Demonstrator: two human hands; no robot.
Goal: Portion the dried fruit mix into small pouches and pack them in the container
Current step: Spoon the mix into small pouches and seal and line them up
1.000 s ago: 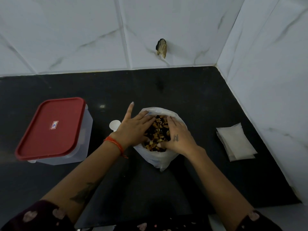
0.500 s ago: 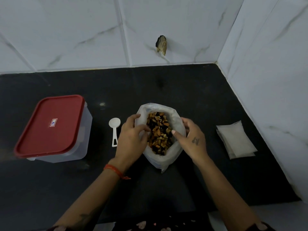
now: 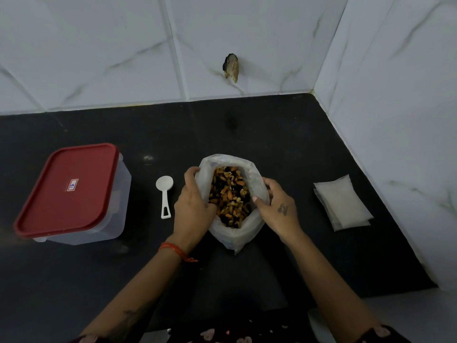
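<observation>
A white plastic bag (image 3: pixel 257 179) stands open in the middle of the black counter (image 3: pixel 284 144), showing the dried fruit mix (image 3: pixel 230 196) inside. My left hand (image 3: pixel 193 206) grips the bag's left rim, fingers curled over the edge. My right hand (image 3: pixel 277 206) holds the right rim, thumb inside the opening. A white plastic scoop (image 3: pixel 164 194) lies just left of my left hand. A small stack of empty white pouches (image 3: pixel 342 203) lies to the right. The clear container with a red lid (image 3: pixel 69 186) stands closed at the left.
White marble-look tiled walls (image 3: pixel 395 120) close off the back and right of the counter. A small brownish object (image 3: pixel 231 68) sticks out of the back wall. The counter's front edge runs along the bottom right.
Both hands have come out of the bag's mouth and spread its rim apart, so the opening is wider and more mix shows. The scoop, hidden before, is uncovered.
</observation>
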